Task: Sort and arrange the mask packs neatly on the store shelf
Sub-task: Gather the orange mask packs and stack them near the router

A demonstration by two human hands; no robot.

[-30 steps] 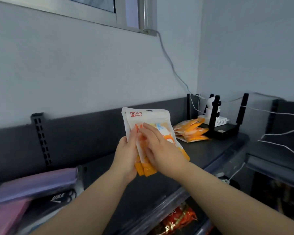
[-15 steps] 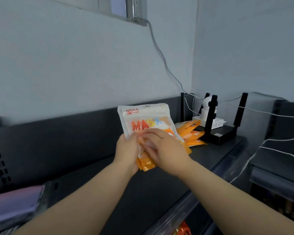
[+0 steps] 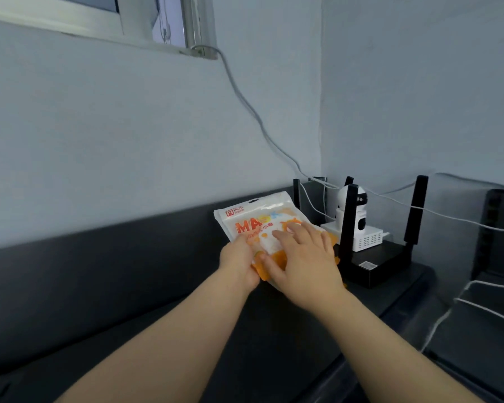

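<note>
Obs.: white-and-orange plastic mask pack (image 3: 253, 222), printed "MASK". It is held just above the far right part of the dark shelf (image 3: 186, 330). Whether its lower edge touches anything, I cannot tell. A doubled outline at the top left corner suggests more than one pack held together. Count not resolvable.

Orientation: printed face toward the camera, leaning back. The white header edge with the hang slot points up and away toward the wall. The orange bottom edge is nearest, at the hands. The long axis runs from the hands up toward the wall, tilted a little left.

Hands: left hand (image 3: 237, 263) grips the lower left edge, fingers curled round it. Right hand (image 3: 303, 257) lies flat on the face, fingers straight and spread, pressing.

Surroundings: orange edges of further packs (image 3: 331, 237) show past the right hand. A black router with upright antennas (image 3: 373, 269) stands just beside them. A white dome camera (image 3: 352, 205) sits behind it in the corner, and grey cables (image 3: 245, 97) run down the wall.

Judgement: step in hand looks like setting the pack onto the pile. To do it well:
- Lower it flat with the header toward the wall.
- Square its edges with those below.
- Release the left-hand grip last.
- Keep clear of the antennas.
</note>
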